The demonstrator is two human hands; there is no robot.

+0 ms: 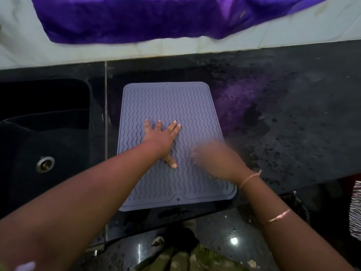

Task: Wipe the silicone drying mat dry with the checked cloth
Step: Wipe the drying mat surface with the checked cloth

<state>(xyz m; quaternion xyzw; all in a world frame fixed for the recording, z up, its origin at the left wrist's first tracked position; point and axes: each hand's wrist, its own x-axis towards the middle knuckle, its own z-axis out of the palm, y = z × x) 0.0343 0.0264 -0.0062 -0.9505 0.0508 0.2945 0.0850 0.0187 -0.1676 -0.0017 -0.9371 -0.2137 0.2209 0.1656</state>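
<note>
Silicone drying mat (195, 106) lies flat on black tabletop (293, 114), just R of sink (58, 133). Sink is black w/ metal drain (45, 164) at its bottom — rest too dark to tell. L hand (162, 136) pressed flat on mat centre, fingers spread straight, holding nothing. R hand (213, 159) over mat's R side, motion-blurred — can't tell grip. Purple cloth (156, 16) on pale ledge behind tabletop.

1 mat (175, 102), 2 hands (L (162, 133), R (213, 161)), 1 sink (68, 137), 1 purple cloth (156, 16)
</note>
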